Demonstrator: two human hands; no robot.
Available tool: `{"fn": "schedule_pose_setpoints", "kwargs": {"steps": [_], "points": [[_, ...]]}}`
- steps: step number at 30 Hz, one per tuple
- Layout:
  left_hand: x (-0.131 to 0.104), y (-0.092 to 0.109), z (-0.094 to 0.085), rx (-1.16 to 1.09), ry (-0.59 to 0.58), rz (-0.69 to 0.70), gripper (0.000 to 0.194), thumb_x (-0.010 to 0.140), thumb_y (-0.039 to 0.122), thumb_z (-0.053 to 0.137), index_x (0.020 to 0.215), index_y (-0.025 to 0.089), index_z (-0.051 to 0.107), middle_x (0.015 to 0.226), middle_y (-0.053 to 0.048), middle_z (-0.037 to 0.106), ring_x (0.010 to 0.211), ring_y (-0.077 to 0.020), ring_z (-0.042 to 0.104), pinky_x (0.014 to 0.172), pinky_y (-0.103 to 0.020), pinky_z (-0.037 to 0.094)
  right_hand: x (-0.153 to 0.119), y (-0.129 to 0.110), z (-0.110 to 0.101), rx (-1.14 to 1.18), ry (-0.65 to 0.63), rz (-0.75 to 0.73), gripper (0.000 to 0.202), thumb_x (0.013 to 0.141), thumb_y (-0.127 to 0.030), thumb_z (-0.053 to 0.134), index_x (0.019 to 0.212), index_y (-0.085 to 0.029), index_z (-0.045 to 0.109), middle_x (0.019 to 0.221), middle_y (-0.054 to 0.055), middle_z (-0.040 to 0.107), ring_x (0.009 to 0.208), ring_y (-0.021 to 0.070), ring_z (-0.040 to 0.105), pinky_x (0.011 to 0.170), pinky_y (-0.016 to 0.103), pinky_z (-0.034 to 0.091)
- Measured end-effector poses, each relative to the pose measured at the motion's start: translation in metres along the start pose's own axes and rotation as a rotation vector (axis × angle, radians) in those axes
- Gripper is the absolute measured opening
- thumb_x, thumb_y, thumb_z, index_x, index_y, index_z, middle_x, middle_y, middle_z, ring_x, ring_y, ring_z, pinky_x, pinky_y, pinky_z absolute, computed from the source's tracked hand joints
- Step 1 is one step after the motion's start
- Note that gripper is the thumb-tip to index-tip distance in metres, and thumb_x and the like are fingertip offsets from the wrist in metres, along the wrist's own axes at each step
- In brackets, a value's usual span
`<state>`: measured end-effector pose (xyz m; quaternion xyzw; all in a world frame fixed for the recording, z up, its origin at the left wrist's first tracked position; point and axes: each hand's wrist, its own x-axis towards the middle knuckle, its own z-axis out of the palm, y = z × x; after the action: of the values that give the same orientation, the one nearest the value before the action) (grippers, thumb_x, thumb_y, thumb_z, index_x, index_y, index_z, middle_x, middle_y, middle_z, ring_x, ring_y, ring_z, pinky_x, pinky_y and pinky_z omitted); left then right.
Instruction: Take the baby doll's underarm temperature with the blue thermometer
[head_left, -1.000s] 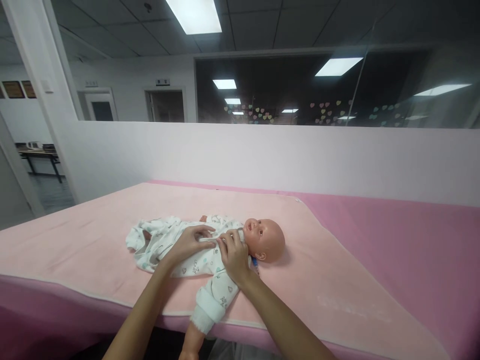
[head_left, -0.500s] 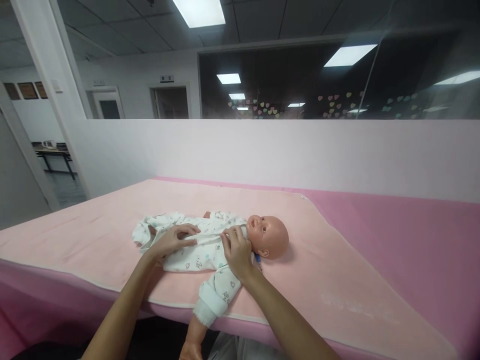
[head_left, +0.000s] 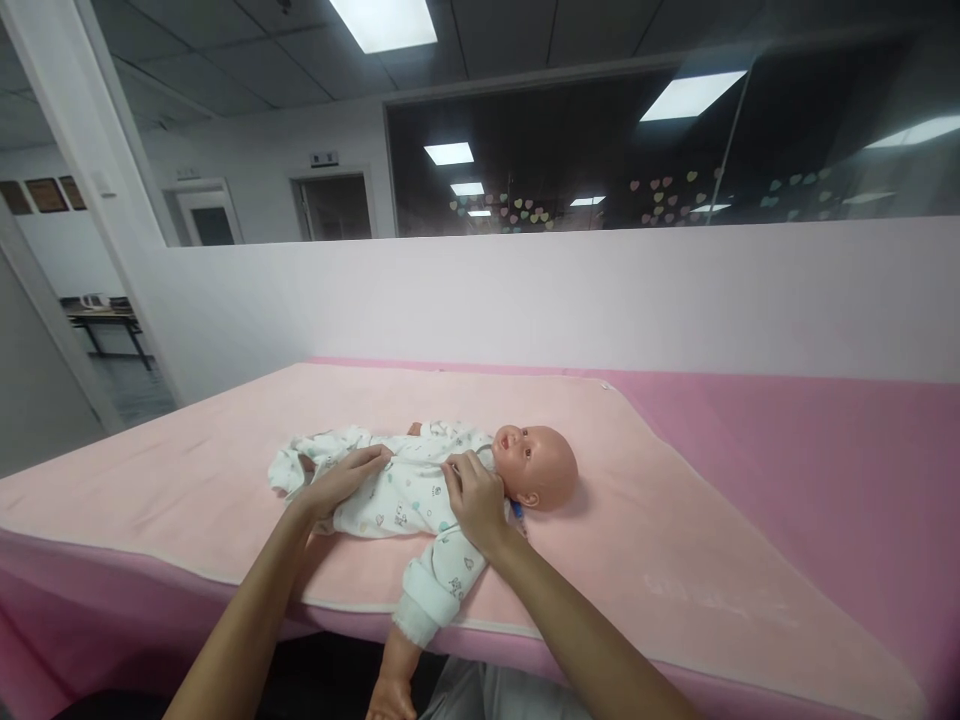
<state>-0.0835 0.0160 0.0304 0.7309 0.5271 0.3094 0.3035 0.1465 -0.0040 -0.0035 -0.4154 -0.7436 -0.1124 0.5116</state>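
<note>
A bald baby doll [head_left: 544, 468] lies on its back, head to the right, dressed in a white printed outfit [head_left: 405, 500]. One sleeved arm of the doll hangs over the table's near edge. My left hand [head_left: 345, 482] rests on the outfit near the doll's lower belly, its fingers together and stretched out flat. At the chest, close to the collar, my right hand [head_left: 474, 495] has its fingers bent and pinched on the front of the cloth. A small blue piece [head_left: 517, 510] shows below the doll's neck.
A peach mat [head_left: 660, 540] lies over a pink cover [head_left: 825, 450] on the table. Behind stands a white low wall [head_left: 525, 300] with glass above it. At the far left, a small table [head_left: 105, 315] shows through an opening.
My left hand's fingers have come down and closer together, flatter on the cloth. My right hand stays at the chest. The view has tilted slightly.
</note>
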Motion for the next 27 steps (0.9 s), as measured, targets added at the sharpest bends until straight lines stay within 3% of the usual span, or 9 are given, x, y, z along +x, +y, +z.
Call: {"fn": "schedule_pose_setpoints", "kwargs": {"steps": [10,15,19,27], "points": [[-0.002,0.008,0.009,0.029,0.01,0.101,0.037,0.081,0.053,0.037,0.076,0.02,0.053,0.075,0.0,0.053,0.074,-0.0173,0.048,0.067,-0.025,0.04,0.0,-0.001,-0.001,0.011,-0.012,0.026,0.026,0.091,-0.029,0.037,0.079,-0.019,0.056,0.075,0.002,0.061,0.056,0.0102,0.051,0.05,0.022,0.031],[-0.011,0.012,0.001,-0.061,-0.118,0.075,0.033,0.077,0.047,0.049,0.089,0.02,0.06,0.088,-0.003,0.059,0.085,-0.0207,0.052,0.073,-0.027,0.042,0.0,0.0,0.0,0.022,-0.009,0.025,0.025,0.091,-0.028,0.037,0.079,-0.018,0.056,0.075,0.002,0.062,0.057,0.0099,0.052,0.051,0.022,0.031],[-0.012,0.014,-0.004,-0.061,-0.131,0.086,0.03,0.075,0.041,0.048,0.093,0.022,0.063,0.099,-0.004,0.06,0.097,-0.0243,0.051,0.082,-0.031,0.041,0.001,0.0,-0.001,0.018,-0.008,0.029,0.025,0.091,-0.028,0.037,0.078,-0.018,0.056,0.073,0.002,0.062,0.055,0.0098,0.051,0.05,0.022,0.031],[-0.01,0.012,-0.002,-0.07,-0.142,0.117,0.02,0.07,0.036,0.056,0.08,0.02,0.062,0.095,-0.004,0.059,0.089,-0.0212,0.054,0.074,-0.028,0.043,0.002,0.0,-0.001,0.024,-0.011,0.026,0.025,0.091,-0.029,0.039,0.077,-0.019,0.057,0.072,0.001,0.062,0.054,0.0098,0.051,0.049,0.022,0.03]]}}
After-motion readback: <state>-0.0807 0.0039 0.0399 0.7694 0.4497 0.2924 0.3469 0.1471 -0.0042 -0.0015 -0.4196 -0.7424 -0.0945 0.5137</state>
